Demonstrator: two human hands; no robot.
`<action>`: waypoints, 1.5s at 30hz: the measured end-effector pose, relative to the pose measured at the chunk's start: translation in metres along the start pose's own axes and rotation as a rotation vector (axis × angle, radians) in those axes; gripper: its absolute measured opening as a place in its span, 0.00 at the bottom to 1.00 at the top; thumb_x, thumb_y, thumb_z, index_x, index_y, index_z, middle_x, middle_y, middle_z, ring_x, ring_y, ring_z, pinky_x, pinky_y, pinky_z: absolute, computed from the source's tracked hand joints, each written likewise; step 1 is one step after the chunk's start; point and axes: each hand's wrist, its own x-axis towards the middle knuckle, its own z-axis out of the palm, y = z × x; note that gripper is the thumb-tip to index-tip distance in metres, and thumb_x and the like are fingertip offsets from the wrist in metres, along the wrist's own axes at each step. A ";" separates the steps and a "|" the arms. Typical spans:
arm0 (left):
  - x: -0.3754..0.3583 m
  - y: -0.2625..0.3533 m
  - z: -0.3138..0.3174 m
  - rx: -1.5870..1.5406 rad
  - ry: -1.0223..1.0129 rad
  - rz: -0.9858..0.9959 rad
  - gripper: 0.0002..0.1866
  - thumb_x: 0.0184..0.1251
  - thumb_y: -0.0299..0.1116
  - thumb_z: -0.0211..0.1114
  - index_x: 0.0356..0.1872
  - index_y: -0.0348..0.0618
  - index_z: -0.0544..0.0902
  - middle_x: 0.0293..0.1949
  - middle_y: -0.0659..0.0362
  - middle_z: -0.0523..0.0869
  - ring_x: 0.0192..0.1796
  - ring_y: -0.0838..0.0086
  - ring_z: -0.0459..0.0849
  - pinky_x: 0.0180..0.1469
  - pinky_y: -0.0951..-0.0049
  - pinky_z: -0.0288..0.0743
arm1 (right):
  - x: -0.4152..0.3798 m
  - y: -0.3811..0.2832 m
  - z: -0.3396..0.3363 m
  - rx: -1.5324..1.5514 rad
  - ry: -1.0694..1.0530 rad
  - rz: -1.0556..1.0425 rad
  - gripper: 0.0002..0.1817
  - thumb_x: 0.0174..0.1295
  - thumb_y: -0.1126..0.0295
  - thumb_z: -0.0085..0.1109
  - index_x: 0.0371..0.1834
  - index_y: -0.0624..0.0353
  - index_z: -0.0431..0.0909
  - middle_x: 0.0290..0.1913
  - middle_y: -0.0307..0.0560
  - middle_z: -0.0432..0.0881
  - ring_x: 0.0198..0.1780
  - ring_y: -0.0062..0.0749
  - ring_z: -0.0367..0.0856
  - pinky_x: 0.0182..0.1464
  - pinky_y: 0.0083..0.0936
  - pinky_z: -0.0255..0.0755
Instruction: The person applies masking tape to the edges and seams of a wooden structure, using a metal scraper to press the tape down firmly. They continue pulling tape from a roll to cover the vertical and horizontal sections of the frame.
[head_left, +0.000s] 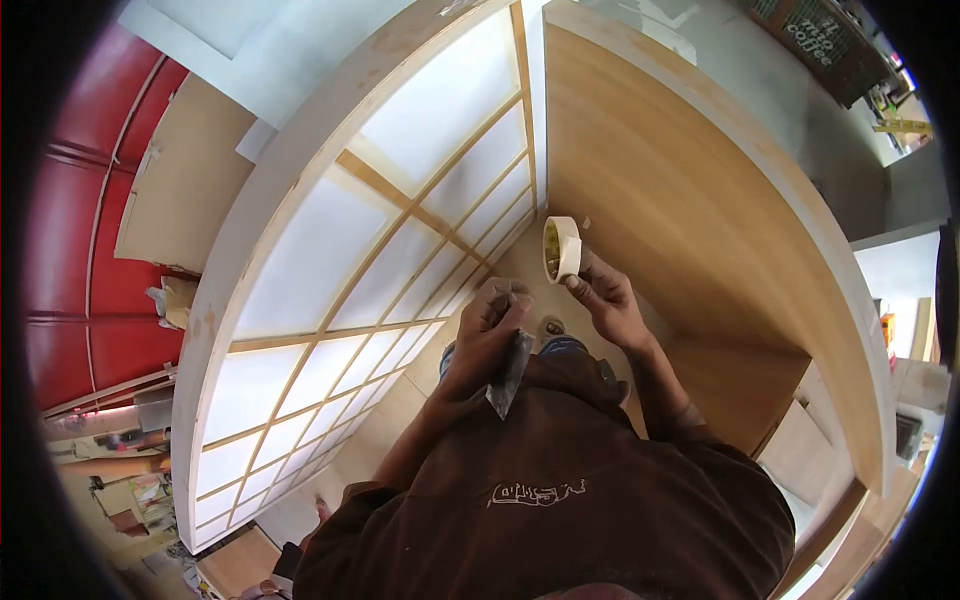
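Observation:
My right hand (pixel 608 300) grips a roll of cream masking tape (pixel 570 257) between thumb and fingers, its open core facing left. Close beside it, my left hand (pixel 492 325) is closed around a flat grey scraper-like blade (pixel 511 378), whose pointed end hangs toward my chest. The handle, if there is one, is hidden in the fingers. Left of my hands stands a large panel (pixel 385 245) with white panes and a grid of tan strips. Neither hand touches it.
A tall curved-looking wooden board (pixel 690 190) rises on my right, meeting the gridded panel at a corner ahead. A wooden box-like surface (pixel 735 385) is low on the right. Red panels (pixel 75 280) and a cardboard sheet (pixel 190 165) stand at far left.

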 end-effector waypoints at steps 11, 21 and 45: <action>0.014 -0.002 0.012 0.258 -0.136 0.074 0.17 0.76 0.29 0.71 0.61 0.38 0.82 0.36 0.64 0.83 0.36 0.83 0.81 0.39 0.77 0.75 | -0.015 -0.012 -0.001 -0.061 0.053 0.010 0.08 0.67 0.71 0.75 0.43 0.64 0.87 0.38 0.45 0.84 0.42 0.25 0.81 0.43 0.30 0.76; 0.012 -0.032 -0.025 0.504 -0.022 0.314 0.09 0.66 0.18 0.70 0.46 0.34 0.83 0.40 0.48 0.82 0.43 0.54 0.84 0.46 0.62 0.77 | 0.007 -0.024 0.009 -0.398 0.141 0.096 0.17 0.64 0.65 0.78 0.50 0.64 0.89 0.36 0.39 0.85 0.37 0.22 0.79 0.43 0.25 0.78; 0.087 -0.026 -0.081 0.435 -0.211 0.206 0.14 0.69 0.27 0.72 0.53 0.38 0.83 0.47 0.48 0.85 0.42 0.61 0.85 0.43 0.63 0.77 | 0.096 0.006 0.046 -0.657 0.377 0.226 0.08 0.65 0.71 0.73 0.42 0.64 0.91 0.33 0.46 0.91 0.34 0.23 0.85 0.41 0.26 0.79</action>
